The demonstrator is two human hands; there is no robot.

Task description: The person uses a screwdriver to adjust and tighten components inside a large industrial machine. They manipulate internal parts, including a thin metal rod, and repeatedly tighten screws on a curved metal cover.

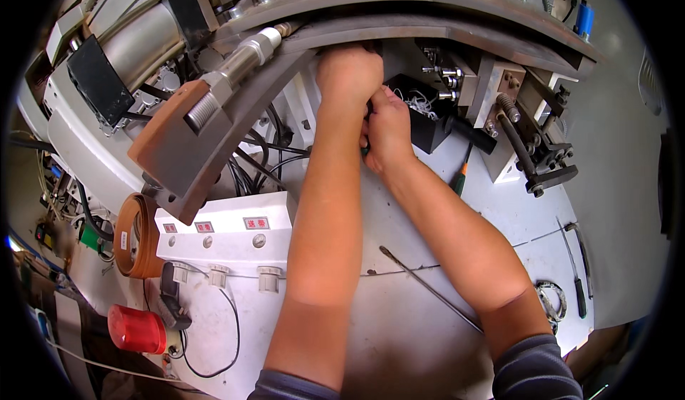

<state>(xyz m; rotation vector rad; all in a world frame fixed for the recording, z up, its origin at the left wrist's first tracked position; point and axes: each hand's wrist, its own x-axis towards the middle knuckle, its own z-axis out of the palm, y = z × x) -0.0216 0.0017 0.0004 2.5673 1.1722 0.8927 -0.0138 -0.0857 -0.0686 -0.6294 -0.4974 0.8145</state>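
Note:
Both my forearms reach up from the lower edge to the underside of a curved grey metal machine frame (428, 14). My left hand (347, 72) is curled into a fist right under the frame's rim; what it grips is hidden. My right hand (387, 130) sits just below and beside it, fingers closed around a thin dark tool or part that I can barely see. A black block (422, 118) with white wire ends lies just right of my hands.
A white control box (228, 236) with red labels and buttons stands at the left. A red beacon lamp (137, 328), a brown tape roll (135, 236), a green-handled screwdriver (460, 175), a thin metal rod (428, 289) and hand tools (576, 264) lie on the grey table.

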